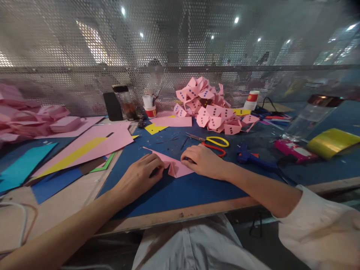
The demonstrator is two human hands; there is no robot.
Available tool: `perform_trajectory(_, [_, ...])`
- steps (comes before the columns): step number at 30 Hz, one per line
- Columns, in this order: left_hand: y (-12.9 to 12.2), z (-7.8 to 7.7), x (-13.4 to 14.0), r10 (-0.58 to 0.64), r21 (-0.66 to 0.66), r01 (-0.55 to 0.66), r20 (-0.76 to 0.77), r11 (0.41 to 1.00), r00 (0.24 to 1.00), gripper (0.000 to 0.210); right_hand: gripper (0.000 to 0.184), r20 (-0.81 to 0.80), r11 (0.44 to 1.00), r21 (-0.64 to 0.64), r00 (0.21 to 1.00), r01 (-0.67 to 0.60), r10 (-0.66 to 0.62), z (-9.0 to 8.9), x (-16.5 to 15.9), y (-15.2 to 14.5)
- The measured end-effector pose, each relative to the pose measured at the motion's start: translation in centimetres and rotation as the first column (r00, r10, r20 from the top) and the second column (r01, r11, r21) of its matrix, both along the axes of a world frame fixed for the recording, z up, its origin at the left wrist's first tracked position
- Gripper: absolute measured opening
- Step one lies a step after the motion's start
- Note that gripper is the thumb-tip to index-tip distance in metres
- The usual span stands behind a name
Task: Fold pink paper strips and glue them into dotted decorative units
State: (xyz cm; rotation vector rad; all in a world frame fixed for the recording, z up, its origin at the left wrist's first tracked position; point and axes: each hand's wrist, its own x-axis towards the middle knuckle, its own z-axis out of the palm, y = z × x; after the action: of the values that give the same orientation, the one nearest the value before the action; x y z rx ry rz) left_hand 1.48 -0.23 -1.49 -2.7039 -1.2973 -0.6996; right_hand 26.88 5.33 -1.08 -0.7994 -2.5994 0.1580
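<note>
A piece of folded pink paper (178,169) lies on the blue work surface in front of me, with a raised crease near its middle. The curled fingers of my left hand (146,168) pinch its left part. On its right part rests my right hand (204,161), closed, with its fingertips bent down at the paper and partly hidden. Just beyond my right hand lie scissors (216,141) with one yellow and one red handle loop. To the right of that hand is a blue glue gun (253,158).
Dotted pink paper pieces (209,103) are heaped at the back, by paper cups (150,111). Coloured sheets (87,150) and a pink pile (25,112) lie left. On the right are a clear bottle (309,116), a magenta box (295,150) and a yellow roll (333,143).
</note>
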Motion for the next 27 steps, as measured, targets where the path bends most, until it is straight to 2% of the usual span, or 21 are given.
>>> perform_trajectory(4, [0.1, -0.1, -0.1, 0.047, -0.044, -0.045, 0.051, 0.998, 0.998, 0.011, 0.012, -0.055, 1.000, -0.002, 0.998, 0.001, -0.002, 0.6, -0.5, 0.1])
perform_trajectory(10, [0.3, -0.1, -0.2, 0.100, -0.120, -0.087, 0.102, 0.989, 0.990, 0.008, 0.010, -0.062, 0.993, -0.070, 0.994, -0.099, 0.095, 1.8, -2.6, 0.7])
perform_trajectory(18, [0.5, 0.0, 0.0, 0.126, -0.097, -0.115, 0.124, 0.989, 0.984, 0.010, 0.010, -0.089, 0.964, -0.252, 0.994, -0.087, 0.066, 0.4, -4.3, 2.3])
perform_trajectory(27, [0.5, -0.1, -0.1, 0.132, -0.129, -0.115, 0.135, 0.985, 0.982, 0.010, 0.013, -0.079, 0.944, -0.326, 0.996, -0.056, 0.032, 0.6, -4.7, 2.4])
